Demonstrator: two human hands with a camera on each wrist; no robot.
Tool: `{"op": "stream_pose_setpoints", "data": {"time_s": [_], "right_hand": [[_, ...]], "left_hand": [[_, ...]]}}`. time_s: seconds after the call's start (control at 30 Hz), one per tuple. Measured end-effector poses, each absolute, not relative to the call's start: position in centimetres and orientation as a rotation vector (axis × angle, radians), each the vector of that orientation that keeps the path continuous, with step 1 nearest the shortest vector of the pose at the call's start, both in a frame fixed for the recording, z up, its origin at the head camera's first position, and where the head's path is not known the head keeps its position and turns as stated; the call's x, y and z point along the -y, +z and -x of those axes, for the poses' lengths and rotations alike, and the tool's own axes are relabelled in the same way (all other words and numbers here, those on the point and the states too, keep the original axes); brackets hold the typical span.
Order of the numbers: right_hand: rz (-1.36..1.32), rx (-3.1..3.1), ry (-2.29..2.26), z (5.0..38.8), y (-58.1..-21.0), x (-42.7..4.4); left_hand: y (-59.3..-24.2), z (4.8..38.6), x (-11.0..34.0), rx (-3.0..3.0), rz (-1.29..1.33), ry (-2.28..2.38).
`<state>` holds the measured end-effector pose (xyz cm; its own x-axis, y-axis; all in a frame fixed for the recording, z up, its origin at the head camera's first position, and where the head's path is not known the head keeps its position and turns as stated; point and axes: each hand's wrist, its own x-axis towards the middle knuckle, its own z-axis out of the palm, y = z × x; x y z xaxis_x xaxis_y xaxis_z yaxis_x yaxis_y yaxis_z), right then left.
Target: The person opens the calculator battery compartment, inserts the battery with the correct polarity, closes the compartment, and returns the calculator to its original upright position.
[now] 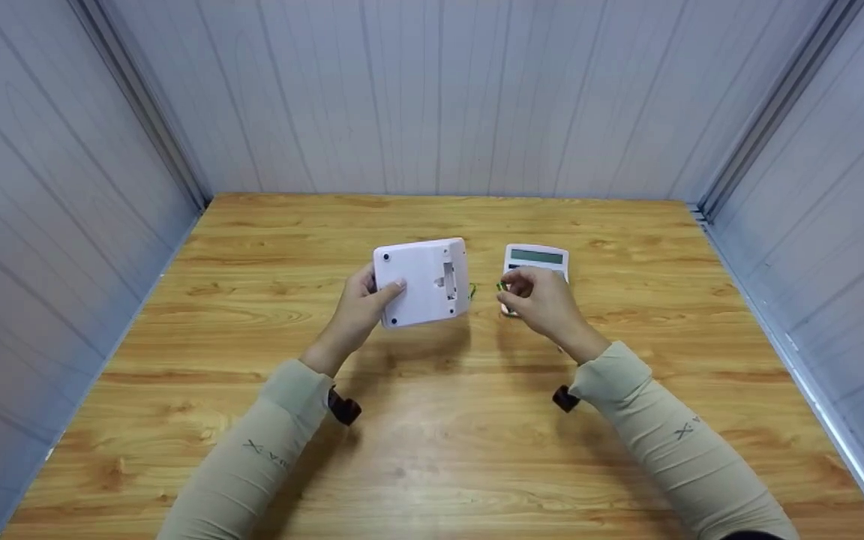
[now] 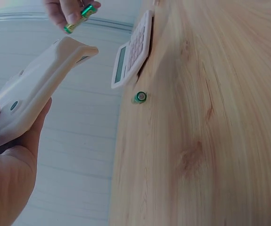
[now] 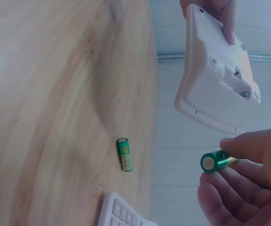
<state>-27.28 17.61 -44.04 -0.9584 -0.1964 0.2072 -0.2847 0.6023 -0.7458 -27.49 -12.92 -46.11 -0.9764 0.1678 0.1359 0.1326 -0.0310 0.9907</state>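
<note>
Lifted device [image 1: 421, 289] left, calculator [image 1: 537, 256] on table [image 1: 432, 450] right, battery [image 3: 125, 154] on table between them

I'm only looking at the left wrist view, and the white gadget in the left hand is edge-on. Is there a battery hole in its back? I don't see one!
Observer: Yes. The right wrist view shows an open slot in the back of the gadget.
Operator: Cool! The loose battery only shows me its round end. Is it standing up or lying down?
Observer: Lying down. The right wrist view shows its long side flat along the table.
Operator: And what colour are the person's sleeves? I don't get any arms in mine.
Observer: Beige, as the head view shows.
</note>
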Motion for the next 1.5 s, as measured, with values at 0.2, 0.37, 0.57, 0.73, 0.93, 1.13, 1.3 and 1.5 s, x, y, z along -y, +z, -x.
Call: {"op": "stream_pose_setpoints", "data": {"time_s": [0.2,0.37,0.57,0.73,0.93,1.13,1.3,1.5], "right_hand": [[-0.427,2.573,1.392,27.0,-43.8,-17.6],[-0.403,2.511,1.439,26.8,-43.6,-17.4],[-0.394,2.438,1.501,26.4,-43.3,-17.1],[-0.421,2.383,1.514,26.2,-43.1,-16.8],[-0.411,2.350,1.532,25.9,-43.1,-16.4],[-0.432,2.311,1.562,25.6,-43.1,-16.1],[-0.447,2.288,1.598,25.6,-43.1,-16.0],[-0.463,2.278,1.574,25.6,-43.0,-15.9]], "left_hand": [[-46.0,27.6,12.3,-2.143,-0.355,2.234],[-45.9,27.7,11.6,-2.132,-0.356,2.242],[-45.7,27.6,11.1,-2.120,-0.357,2.238],[-45.6,27.6,10.5,-2.125,-0.357,2.230],[-45.7,27.6,9.9,-2.126,-0.369,2.219],[-45.7,27.6,9.3,-2.122,-0.387,2.194],[-45.6,27.4,8.7,-2.104,-0.411,2.193],[-45.6,27.3,8.3,-2.074,-0.433,2.197]]}}
